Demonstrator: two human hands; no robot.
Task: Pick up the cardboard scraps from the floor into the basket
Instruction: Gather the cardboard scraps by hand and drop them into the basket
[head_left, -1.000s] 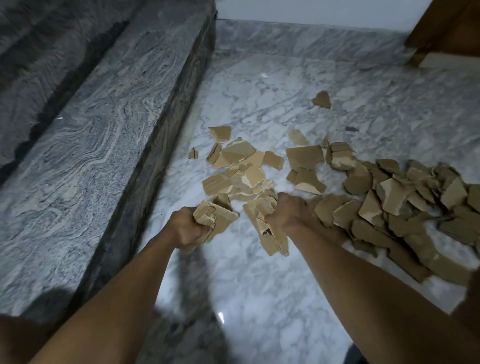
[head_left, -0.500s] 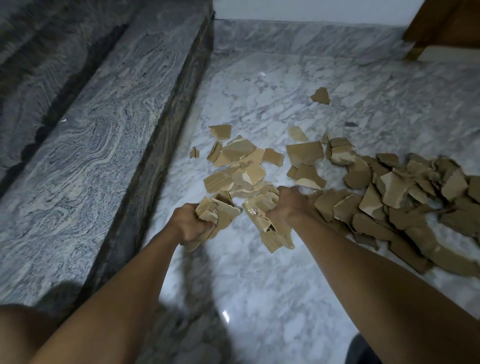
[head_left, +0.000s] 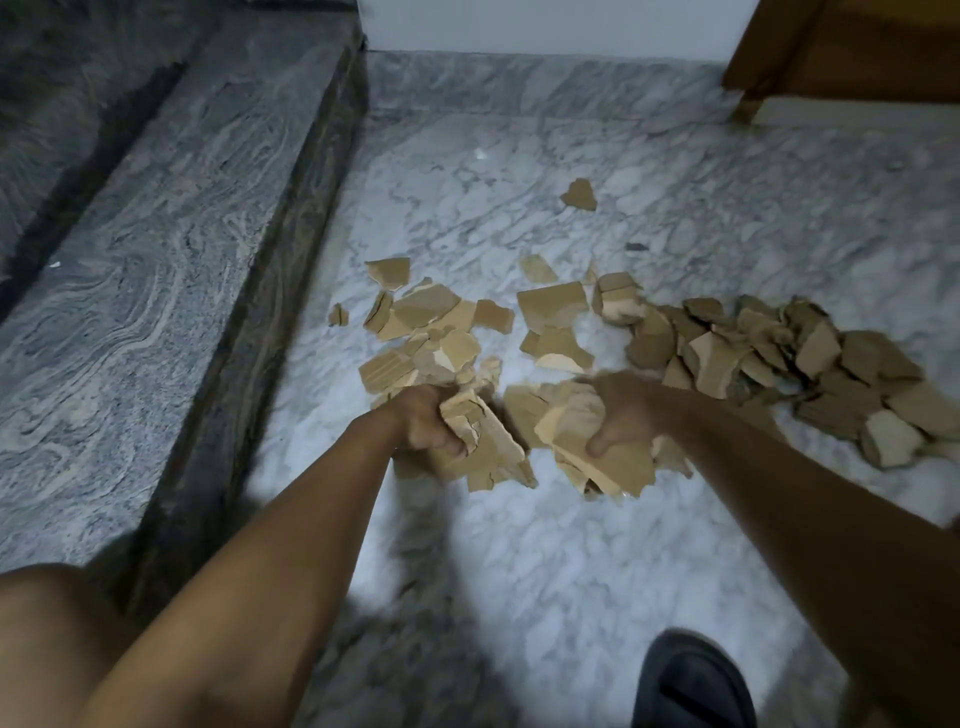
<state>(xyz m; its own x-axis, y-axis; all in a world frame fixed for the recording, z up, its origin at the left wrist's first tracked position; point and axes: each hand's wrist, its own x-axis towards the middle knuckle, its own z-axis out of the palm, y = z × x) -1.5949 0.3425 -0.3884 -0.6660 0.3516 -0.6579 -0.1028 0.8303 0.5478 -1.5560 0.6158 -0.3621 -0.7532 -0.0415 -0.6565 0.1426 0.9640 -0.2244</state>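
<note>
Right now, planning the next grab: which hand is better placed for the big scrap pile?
Right. The right hand is beside the big pile; the left hand is nearer the stone step. Both hold scraps, though.

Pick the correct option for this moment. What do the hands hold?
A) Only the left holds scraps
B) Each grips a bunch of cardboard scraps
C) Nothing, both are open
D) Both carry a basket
B: the left hand and the right hand each grip a bunch of cardboard scraps.
</note>
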